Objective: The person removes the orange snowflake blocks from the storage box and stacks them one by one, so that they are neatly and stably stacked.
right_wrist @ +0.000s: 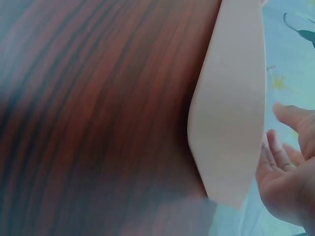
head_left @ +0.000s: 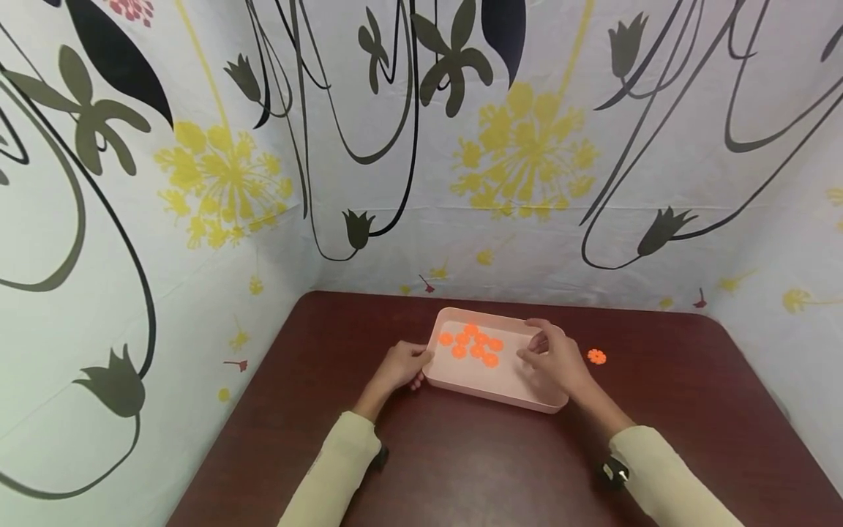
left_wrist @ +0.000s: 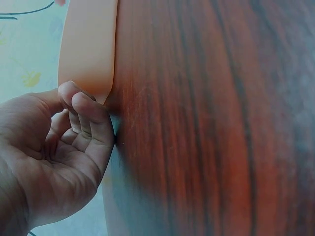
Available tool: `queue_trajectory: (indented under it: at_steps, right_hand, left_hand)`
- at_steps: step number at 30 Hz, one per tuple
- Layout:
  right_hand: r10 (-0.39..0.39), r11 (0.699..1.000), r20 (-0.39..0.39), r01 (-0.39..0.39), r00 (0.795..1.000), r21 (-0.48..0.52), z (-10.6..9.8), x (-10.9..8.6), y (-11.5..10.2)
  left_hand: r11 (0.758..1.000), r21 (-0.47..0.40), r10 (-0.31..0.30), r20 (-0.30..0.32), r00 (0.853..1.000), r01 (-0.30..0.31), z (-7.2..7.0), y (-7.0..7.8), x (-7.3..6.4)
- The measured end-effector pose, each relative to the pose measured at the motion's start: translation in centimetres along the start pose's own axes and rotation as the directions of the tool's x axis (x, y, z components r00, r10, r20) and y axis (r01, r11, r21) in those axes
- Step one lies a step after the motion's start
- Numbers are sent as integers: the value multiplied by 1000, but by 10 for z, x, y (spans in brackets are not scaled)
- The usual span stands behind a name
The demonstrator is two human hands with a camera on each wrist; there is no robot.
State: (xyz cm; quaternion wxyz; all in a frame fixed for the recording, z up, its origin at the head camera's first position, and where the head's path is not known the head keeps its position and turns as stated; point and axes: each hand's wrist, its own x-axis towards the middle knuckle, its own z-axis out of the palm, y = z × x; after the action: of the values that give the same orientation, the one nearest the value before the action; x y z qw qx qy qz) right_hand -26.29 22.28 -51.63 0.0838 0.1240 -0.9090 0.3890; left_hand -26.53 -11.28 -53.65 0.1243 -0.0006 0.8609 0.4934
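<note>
A shallow peach-coloured tray (head_left: 495, 391) sits on the table, with several small orange flower-shaped pieces (head_left: 477, 351) gathered in its left half. My left hand (head_left: 399, 364) pinches the tray's left end between thumb and fingers; the left wrist view shows the same hand (left_wrist: 64, 142) at the tray's corner (left_wrist: 88, 54). Over the tray's right part hovers my right hand (head_left: 556, 360), thumb and fingers apart. No piece shows between them. In the right wrist view this hand (right_wrist: 290, 167) is beyond the tray's side wall (right_wrist: 229, 108), its fingertips partly hidden.
A single orange flower-shaped piece (head_left: 596, 356) lies on the dark red-brown table (head_left: 474, 461), to the right of the tray. Behind and beside the table hangs a white cloth (head_left: 395, 176) printed with flowers and stems. Each wrist wears a dark device under a pale sleeve.
</note>
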Motion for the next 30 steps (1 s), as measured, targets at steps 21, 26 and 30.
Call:
queue_trajectory:
  at_steps: [21,26,30]
  right_hand:
    - [81,990,258,-108,963,93,40,0,-2]
    - [42,995,268,-64,962,75,43,0,1]
    - [21,998,256,-37,966,58,45,1,1]
  left_hand:
    - [1000,-2,6,2,1000,-6,1,-2,3]
    - [1000,6,-8,5,1000,8,1,0,3]
    - [1000,8,-13,5,1000,13,0,1,1]
